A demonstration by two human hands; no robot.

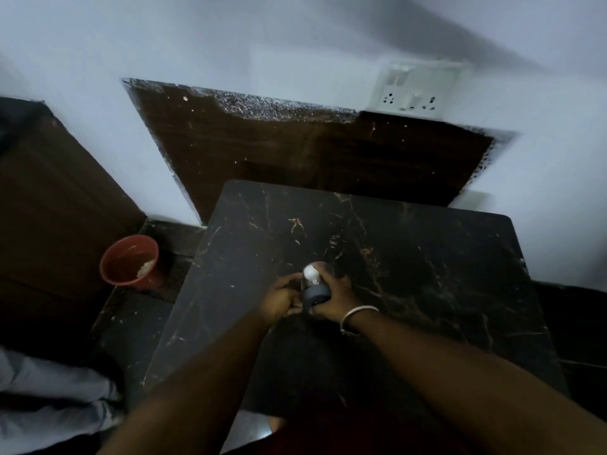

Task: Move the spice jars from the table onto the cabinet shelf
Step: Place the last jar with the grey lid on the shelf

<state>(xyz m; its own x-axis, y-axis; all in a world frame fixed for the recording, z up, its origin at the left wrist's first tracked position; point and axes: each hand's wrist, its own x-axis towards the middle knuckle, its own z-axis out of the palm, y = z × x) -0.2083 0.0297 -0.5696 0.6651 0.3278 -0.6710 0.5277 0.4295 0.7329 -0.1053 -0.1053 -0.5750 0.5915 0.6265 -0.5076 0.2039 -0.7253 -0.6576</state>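
Two bare forearms reach forward from the bottom edge, cut off below the elbows. The left hand [279, 298] and the right hand [335, 295], a bangle [356, 315] on its wrist, are both curled around one small jar [313, 289], hiding most of it. The jar has a dark lid and something white inside, blurred. It sits over the dark marble table [410, 257]. Beyond, left, a red cup [129, 262] stands on the floor; a wall socket [415, 88] is farthest.

Dim, soft-focus frame; pale wall [295, 37] brightest, dark table [410, 257] murky, wide-angle bending and blur at edges.
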